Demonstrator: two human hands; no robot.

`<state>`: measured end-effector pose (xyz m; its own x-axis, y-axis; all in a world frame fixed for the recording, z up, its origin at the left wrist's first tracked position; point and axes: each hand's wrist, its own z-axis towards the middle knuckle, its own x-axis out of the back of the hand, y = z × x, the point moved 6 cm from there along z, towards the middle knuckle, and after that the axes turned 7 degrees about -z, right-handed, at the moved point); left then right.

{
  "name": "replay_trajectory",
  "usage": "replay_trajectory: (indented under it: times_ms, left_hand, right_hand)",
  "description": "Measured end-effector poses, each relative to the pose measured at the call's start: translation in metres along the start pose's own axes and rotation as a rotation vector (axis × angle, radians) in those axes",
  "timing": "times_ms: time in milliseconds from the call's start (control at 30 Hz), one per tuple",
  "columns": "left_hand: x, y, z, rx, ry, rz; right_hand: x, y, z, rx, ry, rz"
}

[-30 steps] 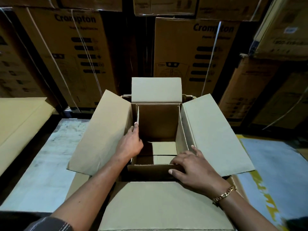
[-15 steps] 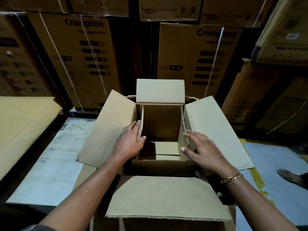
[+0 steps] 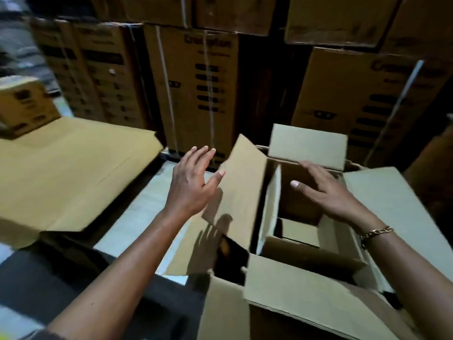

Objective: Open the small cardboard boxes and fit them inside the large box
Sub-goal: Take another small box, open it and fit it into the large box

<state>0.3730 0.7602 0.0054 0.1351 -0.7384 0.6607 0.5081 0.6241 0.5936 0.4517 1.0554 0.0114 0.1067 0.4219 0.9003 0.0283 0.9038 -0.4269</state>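
Seating stage, head view. The small box (image 3: 301,253), already opened, stands inside the large box (image 3: 306,298), set toward its right and far walls, so that a dark gap shows along the left side. Its own side flap stands upright, which keeps its mouth free. The four flaps of the large box are turned outward, left flap (image 3: 245,187), far flap (image 3: 307,146), right flap (image 3: 392,209) and near flap (image 3: 318,307), presumably so that nothing overhangs the opening while you load. Your right hand (image 3: 328,192) reaches over the small box with fingers straight and spread, gripping nothing. The fingertips lie at the far rim under the far flap, but whether they press the cardboard or only hover cannot be told from this view. The position suggests that the hand steadies the small box or pushes it back against the far wall. Your left hand (image 3: 193,185) is released as well: palm open, fingers extended, held in the air just outside the left flap and casting a shadow on it, touching nothing visible. It is directed toward the flat cardboard (image 3: 73,173) lying on the left, probably the stock of unopened small boxes, so fetching one is the likely next step. The left gap looks narrow, so judge the fit before forcing another box in, since the half-raised left flap could be caught. The bracelet (image 3: 376,233) on your right wrist might snag a flap edge. Printed cartons (image 3: 196,89) are stacked behind.
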Motion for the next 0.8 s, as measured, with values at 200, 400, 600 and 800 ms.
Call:
replay_trajectory:
  times_ms: [200, 400, 600, 800]
  left_hand:
    - [0.136, -0.114, -0.022, 0.162, 0.173, 0.016]
    - [0.273, -0.250, -0.073, 0.349, 0.291, 0.059]
    - [0.383, -0.347, -0.124, 0.496, 0.447, 0.034]
    - [0.452, -0.427, -0.161, 0.642, 0.575, 0.065]
  right_hand:
    - [-0.049, -0.158, 0.083, 0.209, -0.018, 0.015]
    - [-0.137, -0.336, 0.153, 0.388, -0.155, 0.099]
    - [-0.230, -0.476, 0.190, 0.468, -0.305, 0.257]
    - [-0.318, -0.575, 0.235, 0.541, -0.431, 0.338]
